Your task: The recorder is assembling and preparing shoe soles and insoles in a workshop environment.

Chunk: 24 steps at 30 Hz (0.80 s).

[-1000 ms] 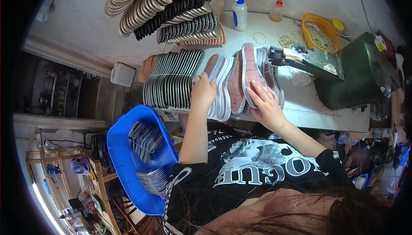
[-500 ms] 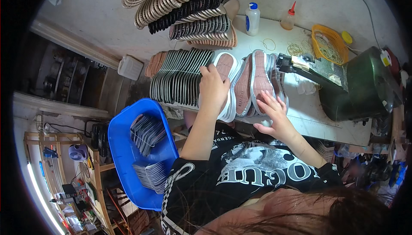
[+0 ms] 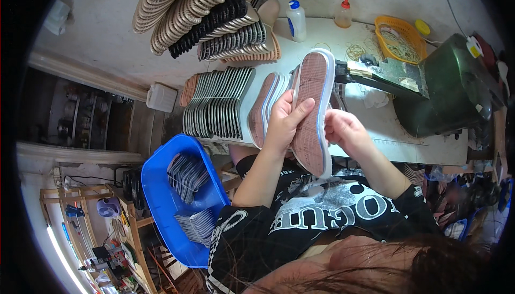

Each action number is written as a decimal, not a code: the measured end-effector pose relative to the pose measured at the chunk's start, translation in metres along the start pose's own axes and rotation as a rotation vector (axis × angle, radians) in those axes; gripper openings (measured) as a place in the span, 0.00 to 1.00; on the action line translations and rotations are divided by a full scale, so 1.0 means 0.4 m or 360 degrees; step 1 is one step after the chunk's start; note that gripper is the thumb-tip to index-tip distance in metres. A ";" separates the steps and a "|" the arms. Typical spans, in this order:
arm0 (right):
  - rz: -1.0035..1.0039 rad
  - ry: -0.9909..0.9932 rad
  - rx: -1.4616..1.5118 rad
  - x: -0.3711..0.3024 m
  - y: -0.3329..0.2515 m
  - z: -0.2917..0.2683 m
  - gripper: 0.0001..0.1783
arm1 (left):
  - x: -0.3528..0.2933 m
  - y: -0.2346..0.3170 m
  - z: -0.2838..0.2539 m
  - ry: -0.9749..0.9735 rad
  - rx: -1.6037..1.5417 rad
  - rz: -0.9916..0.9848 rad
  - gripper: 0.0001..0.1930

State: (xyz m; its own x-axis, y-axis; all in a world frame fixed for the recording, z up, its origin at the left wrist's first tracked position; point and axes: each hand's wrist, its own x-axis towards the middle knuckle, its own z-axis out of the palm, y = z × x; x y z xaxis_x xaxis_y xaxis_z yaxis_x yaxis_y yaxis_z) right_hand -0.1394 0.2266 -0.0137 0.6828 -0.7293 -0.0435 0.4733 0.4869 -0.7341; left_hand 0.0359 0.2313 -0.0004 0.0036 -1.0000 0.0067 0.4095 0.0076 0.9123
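A shoe sole (image 3: 315,85) with a brownish-pink woven face and a white and pale blue rim is raised over the table's front edge, tilted. My left hand (image 3: 283,125) grips it from the left side, the thumb lying across the face. At its right edge, my right hand (image 3: 346,133) has its fingers curled and pinched against the rim; the fingertips are partly hidden. Left of the raised sole, a row of similar soles (image 3: 261,103) leans on the table. More soles behind it are mostly hidden.
A tied row of dark-edged soles (image 3: 220,103) lies at left, with tall stacks (image 3: 193,12) behind. A blue tub (image 3: 155,208) holds bundles. Farther back are a white bottle (image 3: 296,23), a red-tipped bottle (image 3: 343,12) and an orange basket (image 3: 383,26). A green machine (image 3: 450,90) stands at right.
My left hand has lifted a sole off the table and moved right with it. My right hand, spread over the soles before, is now curled at the raised sole's edge. The view has shifted slightly.
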 end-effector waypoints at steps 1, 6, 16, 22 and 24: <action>-0.0006 -0.0140 0.0145 0.003 -0.028 0.005 0.19 | 0.003 -0.006 0.005 -0.0103 -0.0331 -0.0141 0.17; 0.0136 -0.0279 -0.0220 0.015 -0.062 -0.051 0.16 | 0.001 -0.022 0.063 -0.0251 -0.0237 -0.0149 0.15; 0.0003 0.0183 -0.1373 0.021 -0.129 -0.071 0.14 | 0.071 -0.061 0.071 -0.0072 0.0487 0.0064 0.19; 0.0377 -0.0073 -0.1224 -0.035 -0.128 -0.104 0.19 | 0.213 0.007 0.118 -0.0023 0.0150 0.0100 0.15; 0.0354 0.0117 -0.0700 -0.049 -0.103 -0.083 0.19 | 0.283 0.009 0.105 -0.0108 0.0315 0.0035 0.12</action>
State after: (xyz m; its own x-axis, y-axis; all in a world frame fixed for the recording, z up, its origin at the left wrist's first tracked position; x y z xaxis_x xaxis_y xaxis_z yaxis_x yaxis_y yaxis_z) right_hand -0.1909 0.2050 -0.0052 0.6920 -0.6704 -0.2676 0.0301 0.3971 -0.9173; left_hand -0.0008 0.1182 0.0207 -0.0534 -0.9974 0.0487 0.2225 0.0356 0.9743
